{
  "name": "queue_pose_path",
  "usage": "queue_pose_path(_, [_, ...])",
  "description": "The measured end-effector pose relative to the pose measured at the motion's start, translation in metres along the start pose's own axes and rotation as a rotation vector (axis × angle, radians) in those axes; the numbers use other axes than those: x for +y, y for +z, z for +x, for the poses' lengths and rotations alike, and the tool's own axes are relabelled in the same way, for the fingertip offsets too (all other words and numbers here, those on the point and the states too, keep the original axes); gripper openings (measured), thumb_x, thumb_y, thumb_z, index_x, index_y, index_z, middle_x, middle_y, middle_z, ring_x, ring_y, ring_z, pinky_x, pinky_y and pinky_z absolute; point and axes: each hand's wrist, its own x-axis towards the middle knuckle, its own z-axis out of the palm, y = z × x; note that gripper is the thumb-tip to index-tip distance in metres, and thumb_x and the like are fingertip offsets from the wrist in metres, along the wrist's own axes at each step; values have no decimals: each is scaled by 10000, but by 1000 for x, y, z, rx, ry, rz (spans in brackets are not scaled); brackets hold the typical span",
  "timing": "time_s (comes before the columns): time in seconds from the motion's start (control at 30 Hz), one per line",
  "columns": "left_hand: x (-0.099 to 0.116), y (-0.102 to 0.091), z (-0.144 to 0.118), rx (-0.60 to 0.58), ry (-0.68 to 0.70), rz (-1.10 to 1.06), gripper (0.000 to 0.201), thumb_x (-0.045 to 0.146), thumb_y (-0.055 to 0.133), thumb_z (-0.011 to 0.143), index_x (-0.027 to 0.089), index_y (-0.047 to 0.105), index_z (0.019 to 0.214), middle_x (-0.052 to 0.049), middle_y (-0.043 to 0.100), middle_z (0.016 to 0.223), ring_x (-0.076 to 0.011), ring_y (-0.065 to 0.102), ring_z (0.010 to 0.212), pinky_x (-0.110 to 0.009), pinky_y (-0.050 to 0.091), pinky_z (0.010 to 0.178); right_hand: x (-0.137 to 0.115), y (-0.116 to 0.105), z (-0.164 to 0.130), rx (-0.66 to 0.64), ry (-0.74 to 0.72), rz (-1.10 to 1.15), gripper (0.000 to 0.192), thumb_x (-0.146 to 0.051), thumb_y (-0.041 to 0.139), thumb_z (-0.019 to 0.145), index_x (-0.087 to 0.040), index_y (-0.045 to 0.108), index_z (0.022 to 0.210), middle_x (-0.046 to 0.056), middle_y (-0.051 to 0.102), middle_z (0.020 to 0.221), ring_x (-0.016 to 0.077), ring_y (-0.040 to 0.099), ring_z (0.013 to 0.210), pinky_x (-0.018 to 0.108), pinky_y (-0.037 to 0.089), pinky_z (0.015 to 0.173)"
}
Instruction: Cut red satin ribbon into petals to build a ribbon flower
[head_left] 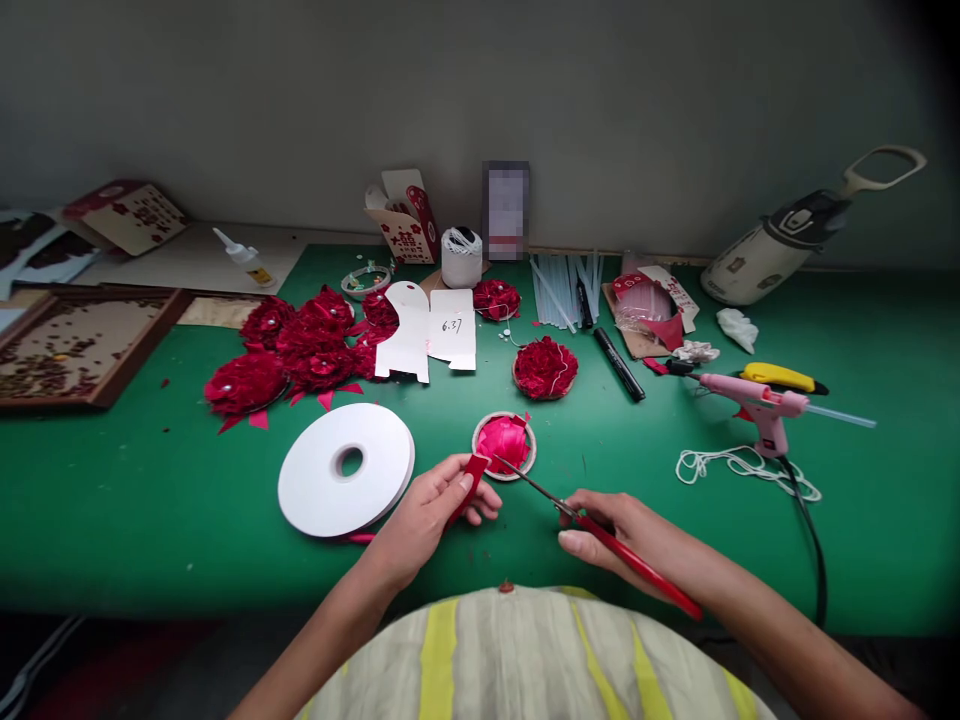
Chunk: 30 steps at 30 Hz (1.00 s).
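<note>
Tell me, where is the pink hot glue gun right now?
The pink hot glue gun stands on the green table at the person's right, beside a yellow-handled utility knife and a loose tangle of white cord.

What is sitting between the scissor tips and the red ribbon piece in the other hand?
Nothing visible. The left hand pinches the red ribbon strip, and the blade tips of the red-handled scissors in the right hand end right beside it, over bare green table. The round flower base with pink ribbon petals lies just behind.
</note>
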Motion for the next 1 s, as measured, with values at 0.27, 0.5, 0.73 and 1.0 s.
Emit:
queue_pose_path(0.27, [-10, 9, -2, 37, 49, -75, 205, 359, 488, 845, 162, 437, 848, -78, 662, 810, -131, 605, 623, -237, 414, 542, -14, 16, -5, 199, -55, 61, 309, -439, 540, 803, -177, 553, 966, -30, 502, 628, 116, 441, 560, 216, 368, 520])
queue_pose_path(0.5, [-3, 25, -12, -101, 100, 15, 219, 374, 482, 840, 159, 495, 880, -55, 649, 703, -150, 613, 583, -227, 393, 485, -39, 42, 32, 417, -298, 273, 375, -232, 598, 748, -210, 488, 1105, 2, 598, 777, 138, 560, 644, 239, 462, 607])
queue_pose_path(0.73, [-1, 19, -34, 43, 218, 382, 181, 320, 489, 829, 170, 589, 812, -28, 616, 660, -149, 572, 617, -245, 407, 567, -49, 48, 41, 455, -413, 356, 307, -197, 564, 754, -205, 512, 1056, 16, 584, 826, 137, 548, 693, 244, 464, 639])
queue_pose_path(1.0, [27, -62, -111, 522, 448, 657, 169, 276, 536, 810, 209, 659, 905, 1, 626, 666, -140, 563, 624, -238, 438, 641, -103, 47, 46, 367, -506, 458, 314, -316, 582, 798, -207, 493, 1079, -17, 543, 730, 106, 506, 614, 217, 438, 550])
